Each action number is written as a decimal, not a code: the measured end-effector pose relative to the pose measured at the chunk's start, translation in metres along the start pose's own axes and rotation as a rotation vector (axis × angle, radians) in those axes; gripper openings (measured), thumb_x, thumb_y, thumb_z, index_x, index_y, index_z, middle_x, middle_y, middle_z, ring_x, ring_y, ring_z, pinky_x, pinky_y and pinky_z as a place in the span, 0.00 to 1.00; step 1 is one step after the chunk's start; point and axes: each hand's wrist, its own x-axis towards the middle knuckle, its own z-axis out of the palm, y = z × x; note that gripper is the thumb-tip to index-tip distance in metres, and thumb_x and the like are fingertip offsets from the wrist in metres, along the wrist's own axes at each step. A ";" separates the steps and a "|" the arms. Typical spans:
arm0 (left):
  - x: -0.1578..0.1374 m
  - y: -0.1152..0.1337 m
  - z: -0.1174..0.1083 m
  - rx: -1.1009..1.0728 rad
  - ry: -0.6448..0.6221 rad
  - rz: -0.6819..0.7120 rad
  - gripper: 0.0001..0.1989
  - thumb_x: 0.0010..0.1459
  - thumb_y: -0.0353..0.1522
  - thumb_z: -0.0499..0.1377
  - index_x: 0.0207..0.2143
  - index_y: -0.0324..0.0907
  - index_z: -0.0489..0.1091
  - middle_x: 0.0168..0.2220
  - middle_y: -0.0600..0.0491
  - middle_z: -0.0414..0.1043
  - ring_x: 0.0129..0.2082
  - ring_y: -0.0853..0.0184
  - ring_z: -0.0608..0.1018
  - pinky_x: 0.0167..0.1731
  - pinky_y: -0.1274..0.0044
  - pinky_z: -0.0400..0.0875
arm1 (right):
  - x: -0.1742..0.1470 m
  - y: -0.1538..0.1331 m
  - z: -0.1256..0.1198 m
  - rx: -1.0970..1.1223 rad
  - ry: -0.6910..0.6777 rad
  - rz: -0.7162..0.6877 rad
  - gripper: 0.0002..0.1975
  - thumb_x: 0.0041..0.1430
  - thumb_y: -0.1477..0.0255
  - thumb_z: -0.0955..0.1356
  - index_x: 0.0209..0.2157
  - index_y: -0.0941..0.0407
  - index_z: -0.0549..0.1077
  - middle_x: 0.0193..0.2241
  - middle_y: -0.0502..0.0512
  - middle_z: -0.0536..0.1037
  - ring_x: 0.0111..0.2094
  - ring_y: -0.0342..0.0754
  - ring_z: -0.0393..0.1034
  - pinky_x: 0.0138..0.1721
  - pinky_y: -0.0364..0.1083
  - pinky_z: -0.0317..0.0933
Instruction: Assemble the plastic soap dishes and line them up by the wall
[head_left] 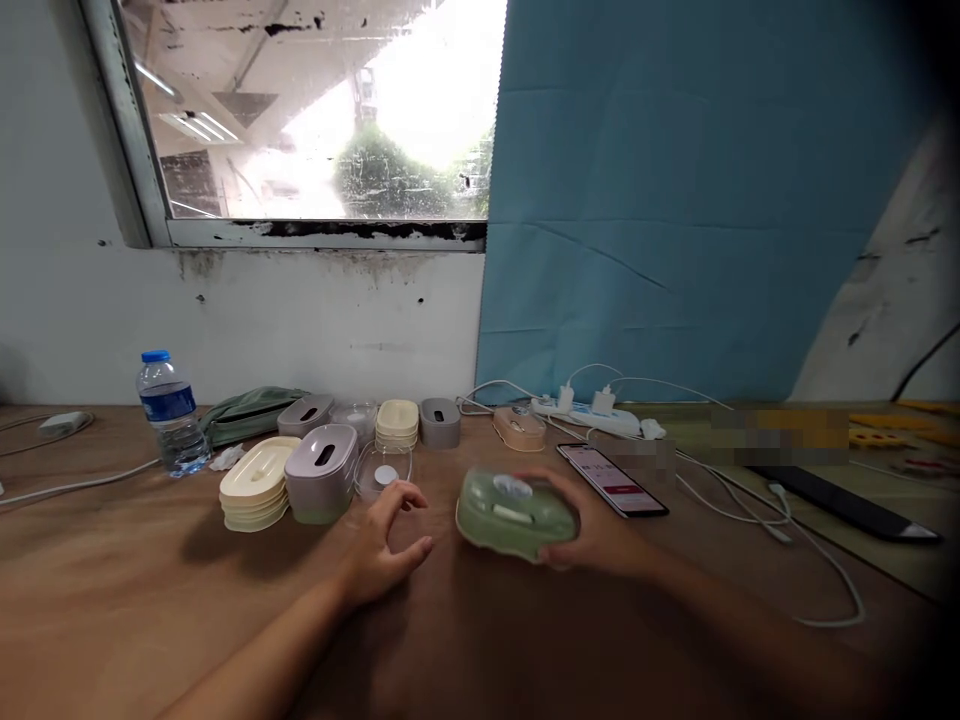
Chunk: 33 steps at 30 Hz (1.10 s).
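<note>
One broad wooden table [112, 600] across the whole lower view. Behind it, a blue cloth [637, 200] spread over the wall from the middle toward the right, then a scuffed window [315, 110] at upper left with bright light beyond.

On down to two bare hands: the right hand [581, 520] wrapped round the right end of a green box [487, 525], gripping with fingers along the far side and thumb at the near edge; the left hand [382, 545] loosely curved just left of that box, thumb and fingers spread apart. Green box near the middle, slotted face up with an oval sticker, blurred; hard to tell whether touching the wood.

Next in size, a water bottle [172, 410] at far left, beside a green pouch [244, 412]. Beyond the right hand, a phone [611, 480], screen lit. Left of the left hand, a lavender box [319, 495] just beside a stack of cream lids [259, 480]. Farther back, a peach box [519, 430] near the power strip [585, 412], and a grey box [440, 425] beside a smaller cream stack [397, 425]. Smallest, a white disc [385, 474] just beyond the left fingers.
</note>
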 end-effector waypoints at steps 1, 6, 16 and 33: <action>-0.002 0.001 0.002 -0.047 -0.017 0.001 0.16 0.49 0.34 0.57 0.41 0.42 0.60 0.43 0.48 0.61 0.44 0.63 0.65 0.45 0.72 0.59 | -0.009 -0.003 0.007 0.014 -0.038 -0.003 0.37 0.34 0.69 0.73 0.50 0.48 0.60 0.50 0.55 0.65 0.48 0.54 0.62 0.48 0.50 0.59; -0.008 -0.002 0.017 -0.224 -0.261 -0.138 0.44 0.36 0.36 0.67 0.52 0.43 0.45 0.53 0.43 0.52 0.52 0.58 0.59 0.52 0.68 0.54 | -0.024 -0.007 0.029 0.090 -0.148 -0.062 0.38 0.33 0.67 0.74 0.50 0.47 0.61 0.51 0.54 0.61 0.52 0.54 0.57 0.52 0.50 0.53; -0.008 -0.002 0.020 -0.210 -0.342 -0.134 0.48 0.31 0.33 0.68 0.51 0.45 0.42 0.48 0.47 0.59 0.50 0.59 0.63 0.51 0.67 0.54 | -0.020 0.006 0.042 0.722 -0.209 -0.023 0.40 0.36 0.58 0.73 0.51 0.52 0.58 0.52 0.59 0.63 0.53 0.56 0.57 0.51 0.53 0.52; 0.022 0.051 -0.006 0.654 -0.084 0.483 0.18 0.55 0.27 0.51 0.49 0.43 0.57 0.52 0.48 0.58 0.55 0.61 0.56 0.54 0.66 0.52 | 0.023 -0.022 -0.030 0.898 -0.261 0.572 0.22 0.56 0.59 0.54 0.30 0.61 0.69 0.25 0.63 0.78 0.16 0.49 0.71 0.06 0.37 0.48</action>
